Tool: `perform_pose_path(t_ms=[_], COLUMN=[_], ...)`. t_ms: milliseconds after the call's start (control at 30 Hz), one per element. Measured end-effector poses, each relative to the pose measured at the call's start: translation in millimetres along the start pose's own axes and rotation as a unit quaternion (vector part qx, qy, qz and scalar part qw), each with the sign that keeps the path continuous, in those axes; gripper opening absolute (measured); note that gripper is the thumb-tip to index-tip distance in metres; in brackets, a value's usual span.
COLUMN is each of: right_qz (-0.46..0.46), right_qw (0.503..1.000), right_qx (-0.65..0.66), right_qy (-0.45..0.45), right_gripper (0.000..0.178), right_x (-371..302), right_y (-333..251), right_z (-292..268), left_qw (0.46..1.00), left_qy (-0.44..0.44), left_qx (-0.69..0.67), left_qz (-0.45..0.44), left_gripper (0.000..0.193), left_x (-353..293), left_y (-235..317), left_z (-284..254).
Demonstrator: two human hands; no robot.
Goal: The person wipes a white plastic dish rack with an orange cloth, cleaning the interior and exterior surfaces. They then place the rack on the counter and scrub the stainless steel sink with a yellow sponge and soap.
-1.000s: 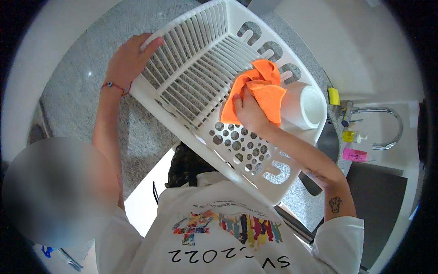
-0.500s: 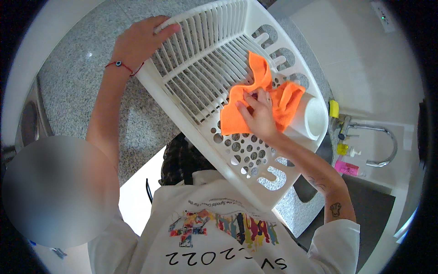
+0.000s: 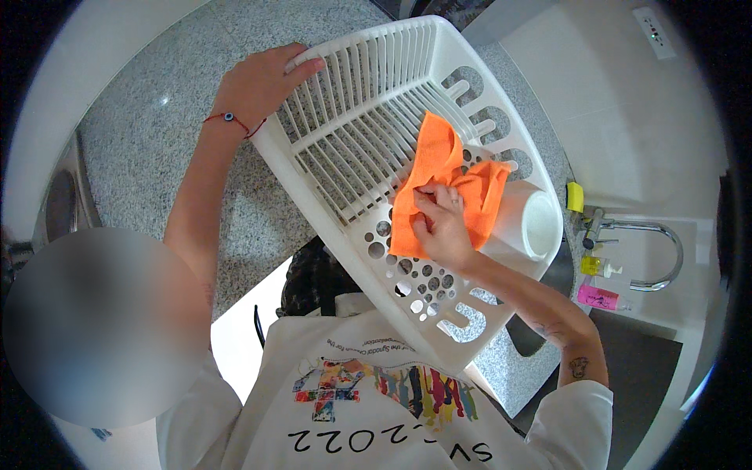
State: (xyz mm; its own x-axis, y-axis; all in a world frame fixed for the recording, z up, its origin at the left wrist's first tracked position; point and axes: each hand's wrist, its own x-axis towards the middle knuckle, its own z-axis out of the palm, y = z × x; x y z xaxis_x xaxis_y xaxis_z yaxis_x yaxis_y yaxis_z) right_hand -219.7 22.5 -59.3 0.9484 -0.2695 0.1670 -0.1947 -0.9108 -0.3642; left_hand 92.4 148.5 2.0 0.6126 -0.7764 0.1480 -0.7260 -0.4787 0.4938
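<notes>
A white plastic dish rack lies tilted at an angle across the counter in front of me. My left hand is closed over its far left corner, the thumb inside along the slats. My right hand is inside the rack, fingers bent and bunching an orange cloth. The cloth lies crumpled over the slats and the floor with round holes, and partly hides both. Beside it, at the rack's right end, is a white round cup-like holder.
Speckled grey granite counter surrounds the rack. To the right stand a chrome faucet, a yellow sponge, a yellow soap bottle and a pink bottle. A metal basin sits at the far left.
The rack and both hands appear slightly lower and farther right in the picture. My right hand has shifted the cloth, its folds drawn closer together. The left hand keeps its hold on the corner.
</notes>
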Motion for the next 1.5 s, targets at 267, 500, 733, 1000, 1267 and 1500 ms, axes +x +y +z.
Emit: perform_pose_path(t_ms=[267,500,733,1000,1267,1500], right_qz=[-0.048,-0.036,-0.079,-0.050,-0.113,-0.059], right_qw=[0.992,0.994,0.990,0.993,0.984,0.988], right_qx=[-0.051,-0.068,-0.085,-0.089,-0.089,-0.104], right_qy=[-0.101,-0.078,-0.085,-0.065,-0.108,-0.102], right_gripper=[0.036,0.039,0.038,0.037,0.039,0.040], right_x=[8,3,-1,14,8,22], right_y=[-1,-13,-14,-28,-23,-33], right_z=[-14,-12,-16,-9,-15,-5], left_qw=[1.000,0.999,1.000,1.000,0.997,0.998], left_qy=[0.020,0.012,-0.007,-0.009,0.021,-0.013], left_qx=[0.017,0.036,0.028,0.029,0.072,0.052], left_qz=[0.002,-0.001,-0.004,-0.007,-0.020,-0.027], left_gripper=[0.052,0.054,0.055,0.053,0.049,0.048], left_x=[-2,-1,3,3,3,10], left_y=[-1,2,0,5,-2,-3], left_z=[0,-1,-5,-4,-6,-10])
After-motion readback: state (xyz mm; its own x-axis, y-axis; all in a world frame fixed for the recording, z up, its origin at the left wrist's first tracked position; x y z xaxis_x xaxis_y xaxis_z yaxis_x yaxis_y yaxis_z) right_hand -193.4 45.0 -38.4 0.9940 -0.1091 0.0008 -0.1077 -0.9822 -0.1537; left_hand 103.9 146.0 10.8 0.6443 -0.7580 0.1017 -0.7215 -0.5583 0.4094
